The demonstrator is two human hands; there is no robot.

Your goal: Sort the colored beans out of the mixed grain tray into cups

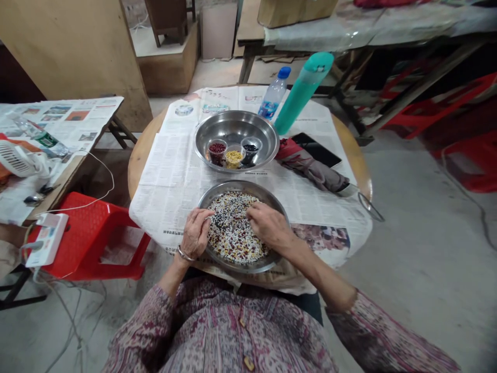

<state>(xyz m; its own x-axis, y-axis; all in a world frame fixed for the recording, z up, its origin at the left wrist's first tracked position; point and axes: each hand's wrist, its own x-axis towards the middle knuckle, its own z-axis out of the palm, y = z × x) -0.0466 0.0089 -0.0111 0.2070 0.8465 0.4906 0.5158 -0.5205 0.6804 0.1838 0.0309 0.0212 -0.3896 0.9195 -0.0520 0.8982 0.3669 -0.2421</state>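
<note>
A steel basin close in front of me holds a mix of white grains, dark red beans, yellow kernels and black beans. At its left rim rests my left hand, fingers curled together; what they hold, if anything, is hidden. My right hand reaches in over the right side of the mix, its fingers bent into a pinch whose contents I cannot make out. Just behind stands a second steel basin with three clear cups: red beans, yellow kernels and black beans.
Newspaper covers the round table. Toward its back right are a water bottle, a teal bottle, a black phone or tablet and a folded umbrella. A red stool with a power strip stands left.
</note>
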